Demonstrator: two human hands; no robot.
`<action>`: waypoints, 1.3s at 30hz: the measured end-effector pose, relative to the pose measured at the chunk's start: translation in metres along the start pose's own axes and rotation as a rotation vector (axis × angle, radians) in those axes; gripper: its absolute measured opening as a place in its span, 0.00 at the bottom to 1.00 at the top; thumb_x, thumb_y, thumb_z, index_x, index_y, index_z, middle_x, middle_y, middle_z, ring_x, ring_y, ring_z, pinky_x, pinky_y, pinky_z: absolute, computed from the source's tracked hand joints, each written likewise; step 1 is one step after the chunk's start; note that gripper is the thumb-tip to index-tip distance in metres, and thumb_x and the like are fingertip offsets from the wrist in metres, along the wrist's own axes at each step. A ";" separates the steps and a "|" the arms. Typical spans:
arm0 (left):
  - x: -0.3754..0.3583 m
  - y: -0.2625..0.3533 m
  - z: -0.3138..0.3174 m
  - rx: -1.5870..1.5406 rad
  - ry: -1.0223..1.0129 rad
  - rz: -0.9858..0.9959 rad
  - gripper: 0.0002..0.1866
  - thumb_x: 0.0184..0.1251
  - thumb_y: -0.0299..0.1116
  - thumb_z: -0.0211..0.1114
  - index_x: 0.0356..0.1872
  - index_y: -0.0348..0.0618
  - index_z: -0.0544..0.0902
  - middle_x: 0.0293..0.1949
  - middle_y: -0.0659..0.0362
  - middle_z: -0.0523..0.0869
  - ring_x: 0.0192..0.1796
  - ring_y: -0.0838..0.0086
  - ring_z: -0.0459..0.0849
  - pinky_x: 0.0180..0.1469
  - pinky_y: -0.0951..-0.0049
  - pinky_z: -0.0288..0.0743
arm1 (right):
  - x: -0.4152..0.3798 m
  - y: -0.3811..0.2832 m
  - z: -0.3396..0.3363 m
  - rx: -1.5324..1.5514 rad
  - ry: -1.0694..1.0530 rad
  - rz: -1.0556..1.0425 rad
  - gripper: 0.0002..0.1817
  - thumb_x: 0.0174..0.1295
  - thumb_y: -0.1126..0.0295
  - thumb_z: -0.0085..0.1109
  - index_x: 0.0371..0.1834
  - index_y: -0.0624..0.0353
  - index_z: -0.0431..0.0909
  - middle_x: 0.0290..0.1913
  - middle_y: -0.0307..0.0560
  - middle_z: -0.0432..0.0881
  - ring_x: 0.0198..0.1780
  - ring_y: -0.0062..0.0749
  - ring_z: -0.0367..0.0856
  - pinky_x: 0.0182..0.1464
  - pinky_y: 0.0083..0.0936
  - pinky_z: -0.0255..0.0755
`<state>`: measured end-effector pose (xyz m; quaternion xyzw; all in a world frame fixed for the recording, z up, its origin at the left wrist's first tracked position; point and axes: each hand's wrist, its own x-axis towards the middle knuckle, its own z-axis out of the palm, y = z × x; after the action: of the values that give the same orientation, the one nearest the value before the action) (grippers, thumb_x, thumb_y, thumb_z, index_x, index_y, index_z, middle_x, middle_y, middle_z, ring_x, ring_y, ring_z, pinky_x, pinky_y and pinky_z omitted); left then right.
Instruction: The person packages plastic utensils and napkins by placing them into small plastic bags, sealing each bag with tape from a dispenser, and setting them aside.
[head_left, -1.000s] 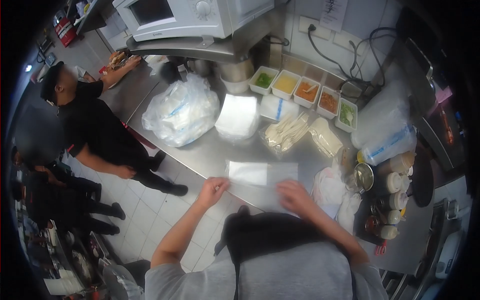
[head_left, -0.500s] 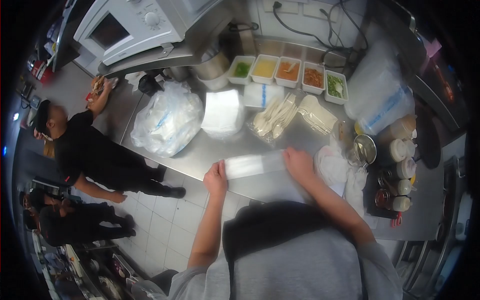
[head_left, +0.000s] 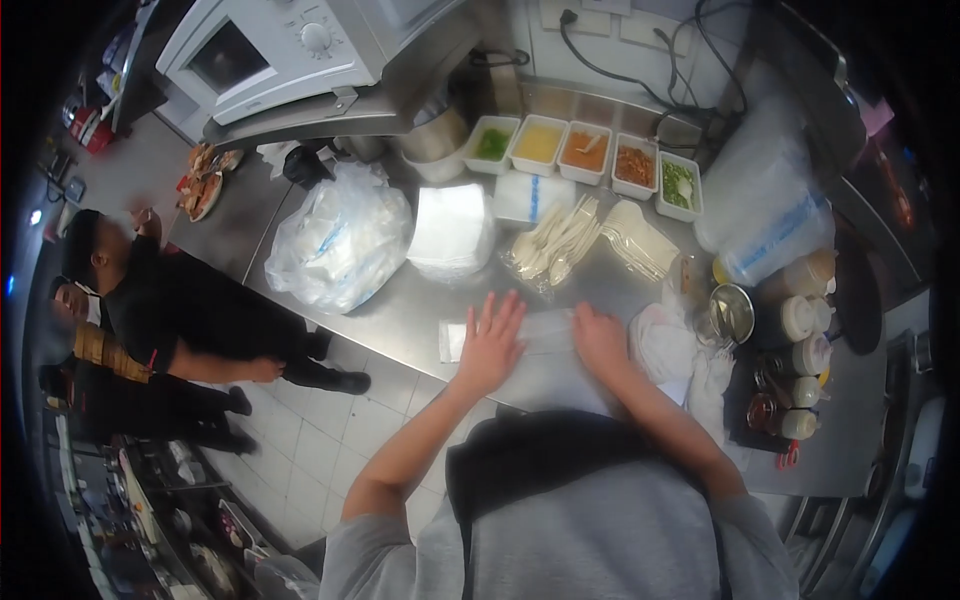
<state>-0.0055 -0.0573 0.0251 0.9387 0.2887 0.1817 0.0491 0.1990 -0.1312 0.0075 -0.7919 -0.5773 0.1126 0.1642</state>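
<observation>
Head view: clear plastic sleeve [head_left: 546, 330] lies on steel counter [head_left: 395, 325], on the wearer's side of the wooden cutlery bundle [head_left: 556, 243]. Left hand [head_left: 490, 345] presses flat, fingers slightly spread; right hand [head_left: 601, 345] at sleeve's right end, fingers curled, pinch unclear. Relative to cutlery: napkin stack [head_left: 450, 228] left, 5 food tubs [head_left: 585, 153] beyond, crumpled cloth [head_left: 662, 342] right and nearer.
</observation>
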 end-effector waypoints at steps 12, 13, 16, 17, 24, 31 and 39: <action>0.004 0.000 0.011 0.083 -0.141 -0.061 0.35 0.65 0.51 0.52 0.70 0.44 0.59 0.73 0.54 0.54 0.74 0.57 0.51 0.68 0.43 0.45 | -0.025 -0.027 0.009 0.043 -0.058 -0.373 0.42 0.60 0.49 0.53 0.68 0.70 0.55 0.74 0.61 0.48 0.75 0.50 0.45 0.72 0.45 0.43; 0.003 -0.001 0.010 0.059 -0.128 -0.055 0.34 0.65 0.49 0.53 0.69 0.44 0.60 0.72 0.53 0.55 0.73 0.55 0.53 0.67 0.42 0.47 | -0.026 -0.020 0.001 -0.039 -0.092 -0.283 0.43 0.60 0.47 0.53 0.69 0.69 0.54 0.74 0.59 0.47 0.76 0.47 0.43 0.72 0.45 0.41; 0.010 -0.010 0.004 0.051 -0.191 -0.027 0.31 0.64 0.42 0.56 0.68 0.48 0.62 0.69 0.52 0.62 0.68 0.55 0.62 0.64 0.49 0.58 | -0.020 -0.003 -0.013 -0.171 0.018 -0.205 0.39 0.60 0.49 0.54 0.67 0.68 0.59 0.71 0.56 0.55 0.73 0.46 0.50 0.70 0.46 0.45; 0.016 -0.018 0.000 0.055 -0.187 -0.017 0.31 0.64 0.42 0.56 0.68 0.48 0.62 0.69 0.52 0.62 0.68 0.55 0.62 0.64 0.49 0.58 | -0.011 0.001 -0.018 -0.115 -0.007 -0.197 0.36 0.59 0.52 0.55 0.65 0.65 0.61 0.67 0.54 0.61 0.70 0.45 0.55 0.68 0.47 0.49; 0.059 -0.069 -0.018 -0.661 -0.556 0.234 0.16 0.55 0.18 0.60 0.45 0.43 0.75 0.43 0.56 0.76 0.48 0.64 0.77 0.50 0.69 0.72 | 0.037 0.007 -0.026 0.002 -0.258 -0.089 0.12 0.50 0.65 0.62 0.37 0.56 0.81 0.45 0.46 0.77 0.54 0.43 0.72 0.53 0.41 0.64; 0.051 -0.062 -0.033 -1.000 -0.716 -0.094 0.07 0.61 0.19 0.59 0.37 0.45 0.75 0.40 0.66 0.75 0.42 0.79 0.72 0.47 0.78 0.69 | 0.053 0.030 -0.065 0.678 -0.376 -0.152 0.07 0.52 0.69 0.65 0.30 0.61 0.79 0.33 0.40 0.81 0.37 0.24 0.79 0.40 0.25 0.72; 0.044 -0.008 -0.069 -0.984 -0.447 0.248 0.21 0.63 0.16 0.56 0.56 0.48 0.79 0.58 0.60 0.75 0.60 0.75 0.72 0.59 0.76 0.66 | 0.066 -0.001 -0.121 1.091 -0.283 -0.240 0.05 0.56 0.79 0.63 0.34 0.63 0.78 0.31 0.35 0.81 0.33 0.15 0.78 0.39 0.15 0.74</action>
<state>-0.0016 -0.0275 0.1016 0.8479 0.0396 0.0957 0.5200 0.2627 -0.0840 0.1204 -0.4990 -0.5378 0.4796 0.4815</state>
